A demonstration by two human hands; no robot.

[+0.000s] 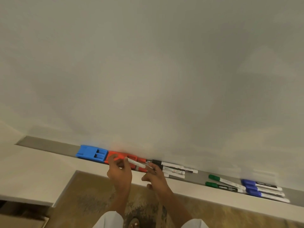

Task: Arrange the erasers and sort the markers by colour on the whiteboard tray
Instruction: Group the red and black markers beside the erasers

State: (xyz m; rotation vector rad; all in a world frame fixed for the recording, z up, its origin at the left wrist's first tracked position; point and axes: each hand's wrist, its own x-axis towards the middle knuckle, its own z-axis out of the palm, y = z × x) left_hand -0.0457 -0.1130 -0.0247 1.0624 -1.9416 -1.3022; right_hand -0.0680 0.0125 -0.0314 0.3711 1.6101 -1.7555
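Note:
A blue eraser (91, 153) lies on the grey whiteboard tray (49, 146), with a red eraser (122, 157) touching its right end. My left hand (119, 171) grips a red-capped marker (136, 163) just above the red eraser. Next to it, my right hand (155, 176) reaches toward the marker's white end with fingers spread; whether it touches is unclear. More red markers (141, 160) lie behind my hands. To the right lie black markers (171, 167), then two green markers (223, 182), then three blue markers (263, 190).
The whiteboard (148, 71) fills the upper view. A pale ledge (197, 190) runs below the tray. Brown patterned floor (92, 195) lies beneath, and a foot shows at the bottom middle.

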